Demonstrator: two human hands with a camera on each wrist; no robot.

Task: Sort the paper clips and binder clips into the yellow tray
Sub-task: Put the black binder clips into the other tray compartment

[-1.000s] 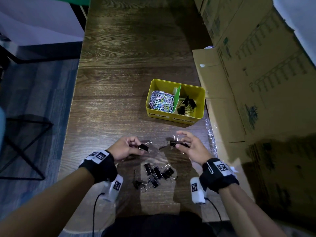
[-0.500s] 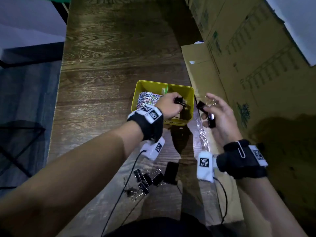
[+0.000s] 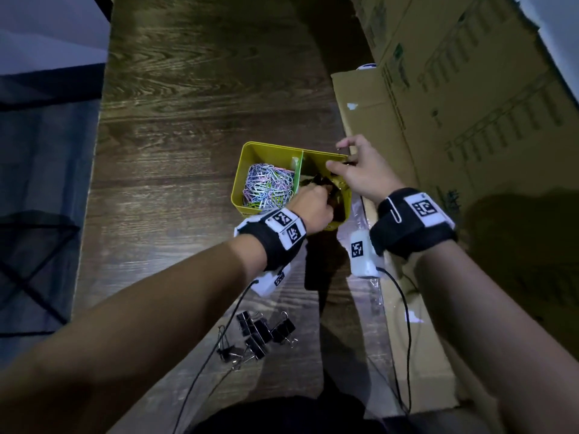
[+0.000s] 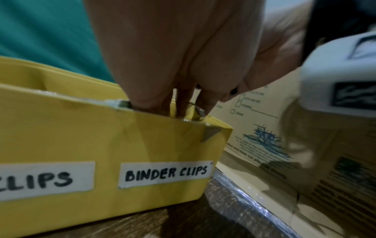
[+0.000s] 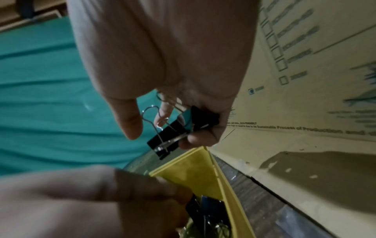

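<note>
The yellow tray (image 3: 266, 147) stands mid-table; coloured paper clips (image 3: 269, 189) fill its left compartment and black binder clips (image 3: 318, 183) lie in the right one, labelled "BINDER CLIPS" (image 4: 165, 173). My left hand (image 3: 316, 198) dips its fingertips (image 4: 183, 109) into the right compartment; whether they still pinch a clip is hidden. My right hand (image 3: 341, 164) hovers over the tray's far right corner (image 5: 195, 165) and holds two black binder clips (image 5: 164, 141). Several more binder clips (image 3: 260, 333) lie loose on the table near me.
Big cardboard boxes (image 3: 470, 104) wall off the right side, with a flat cardboard sheet (image 3: 369, 126) against the tray. Crinkled clear plastic (image 3: 360, 214) and a dark flat object (image 3: 313, 270) lie just before the tray. The wooden table (image 3: 203, 89) ends at the left.
Both hands left the loose pile with clips and came up to the tray. Since half a second ago my left hand sank into the binder clip compartment and my right moved left over it.
</note>
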